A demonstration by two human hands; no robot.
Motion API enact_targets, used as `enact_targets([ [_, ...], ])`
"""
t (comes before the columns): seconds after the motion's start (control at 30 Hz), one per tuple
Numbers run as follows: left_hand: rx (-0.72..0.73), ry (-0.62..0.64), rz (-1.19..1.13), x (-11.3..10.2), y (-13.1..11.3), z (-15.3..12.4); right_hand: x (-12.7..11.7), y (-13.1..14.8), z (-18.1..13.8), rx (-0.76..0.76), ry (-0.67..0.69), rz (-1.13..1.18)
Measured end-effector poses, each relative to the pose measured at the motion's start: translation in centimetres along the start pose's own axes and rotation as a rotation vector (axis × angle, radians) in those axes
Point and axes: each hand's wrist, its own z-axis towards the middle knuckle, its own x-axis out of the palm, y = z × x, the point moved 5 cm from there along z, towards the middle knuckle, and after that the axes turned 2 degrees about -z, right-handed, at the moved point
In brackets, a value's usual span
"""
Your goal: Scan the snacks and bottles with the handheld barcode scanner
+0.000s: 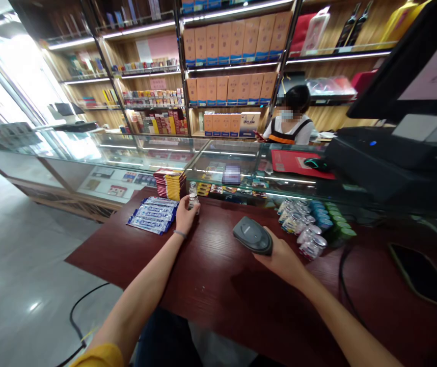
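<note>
My left hand [185,218] is closed around a small clear jar [193,200] with a pale lid, at the back edge of the dark red table [211,285]. Just behind it stands another small clear jar [192,186]. In my right hand [281,255] is a dark grey barcode scanner [252,234], held above the table with its head pointing left. Left of my left hand lie several blue and silver packets [153,215] in a row. Beside them rises a stack of red and yellow packs [170,184].
Several clear jars [312,245], blue containers [321,216] and green-topped containers [339,224] stand at the right. A phone [420,275] and a black cable [343,275] lie further right. Behind is a glass counter [145,153]; a masked person [289,125] sits beyond it. A monitor [405,66] overhangs the right.
</note>
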Motion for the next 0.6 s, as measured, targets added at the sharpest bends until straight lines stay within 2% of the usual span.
enact_targets([
  [0.07, 0.09, -0.025, 0.142, -0.8, 0.0, 0.4, -0.1, -0.2, 0.1, 0.012, -0.022, 0.009],
  [0.17, 0.126, -0.061, 0.271, -1.4, 0.5, 0.8, -0.3, -0.3, 0.1, 0.025, -0.027, 0.019],
  [0.4, 0.088, -0.147, 0.566, -0.4, 0.6, 1.6, -0.9, 0.2, 0.1, 0.086, 0.008, 0.038],
  [0.6, 0.03, -0.196, 0.631, 0.6, 0.3, 2.9, -1.1, -0.1, 0.0, 0.065, -0.029, 0.054],
])
